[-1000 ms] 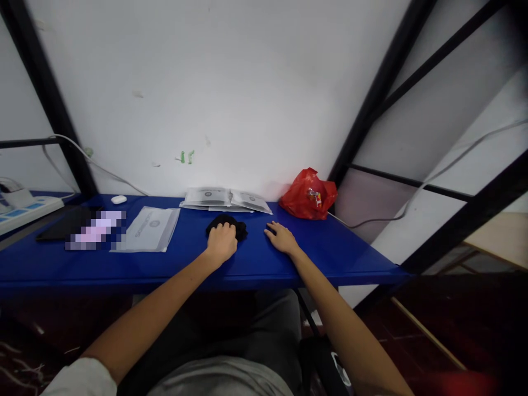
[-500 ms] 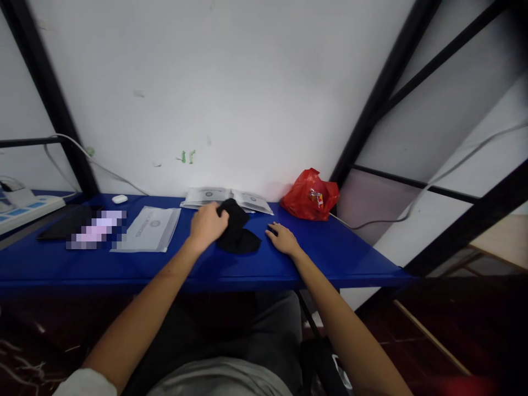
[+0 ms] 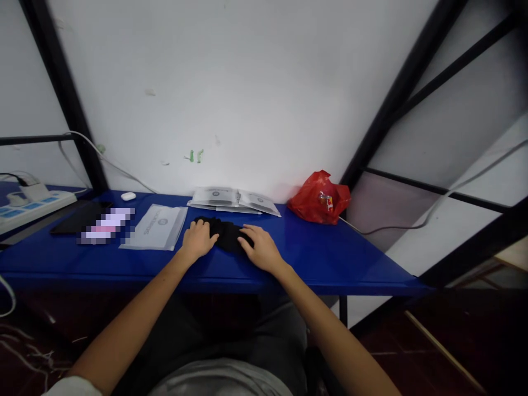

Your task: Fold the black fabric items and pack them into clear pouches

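A small piece of soft black cloth (image 3: 226, 235) lies spread sideways on the blue table, its exact kind hard to make out. My left hand (image 3: 198, 238) rests on its left end, palm down, fingers stretched forward and thumb apart. On the right end lies my right hand (image 3: 260, 247), also palm down, with fingers spread over the fabric. Both hands cover parts of the cloth. Just behind it, white frosted zip bags (image 3: 214, 196) with printed logos lie against the wall.
Another frosted zip bag (image 3: 159, 228) lies left of my hands, beside a phone with a blurred screen (image 3: 108, 224) and a dark tablet-like slab (image 3: 74, 219). A white earbud case (image 3: 128, 196), a power strip (image 3: 37, 209) and a red plastic bag (image 3: 315, 199) are also on the table (image 3: 330, 258).
My left hand has lowered the black cloth, which now lies flatter on the table. My right hand has moved left from the bare tabletop onto the cloth. The view has shifted slightly.
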Tool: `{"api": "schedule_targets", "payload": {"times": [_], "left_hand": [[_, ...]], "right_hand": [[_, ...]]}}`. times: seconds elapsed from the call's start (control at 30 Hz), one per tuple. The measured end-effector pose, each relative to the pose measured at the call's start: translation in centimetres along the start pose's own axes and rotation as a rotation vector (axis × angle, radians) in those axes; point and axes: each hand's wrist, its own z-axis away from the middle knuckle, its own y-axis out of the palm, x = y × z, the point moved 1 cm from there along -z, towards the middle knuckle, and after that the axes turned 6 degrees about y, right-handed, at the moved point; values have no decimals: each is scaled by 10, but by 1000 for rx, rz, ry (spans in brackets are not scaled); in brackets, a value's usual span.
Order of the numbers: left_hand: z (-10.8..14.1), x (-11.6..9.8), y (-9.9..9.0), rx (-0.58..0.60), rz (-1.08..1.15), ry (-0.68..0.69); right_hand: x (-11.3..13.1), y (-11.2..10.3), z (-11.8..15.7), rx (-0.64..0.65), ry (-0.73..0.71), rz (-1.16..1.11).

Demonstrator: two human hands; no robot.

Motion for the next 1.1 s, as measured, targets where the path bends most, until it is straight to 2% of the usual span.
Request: {"api": "schedule_targets", "payload": {"times": [0.07,0.13,0.23,0.33,0.43,0.47,0.53,0.6,0.67,0.73,0.83,1.0,1.1], "left_hand": [[-1,-7,-1,2,-2,7],[-2,-12,-5,7,28,9],[-4,-6,-18,12,198,10],[-4,15,-35,2,368,-85],[-2,37,-42,-124,285,-228],[-1,39,-41,-170,241,-229],[0,35,-35,-202,183,-112],[-2,23,-25,-135,159,84],[-4,9,-16,-32,117,188],[-9,-1,-10,42,53,200],[-21,-3,-7,94,-20,199],[-47,10,-13,218,4,206],[-59,18,-15,295,42,203]], "right_hand": [[11,7,-1,96,-22,61],[11,9,-2,134,1,122],[-6,2,-3,122,82,195],[-32,-16,-1,122,182,269],[-52,-33,-1,93,286,330],[-56,-37,-1,72,304,328],[-59,-39,-4,42,308,290],[-59,-35,-8,60,290,247],[-59,-28,-13,115,266,237],[-61,-22,-20,156,259,244],[-68,-20,-34,207,265,213],[-75,-31,-58,330,239,106],[-74,-34,-67,353,237,123]]}}
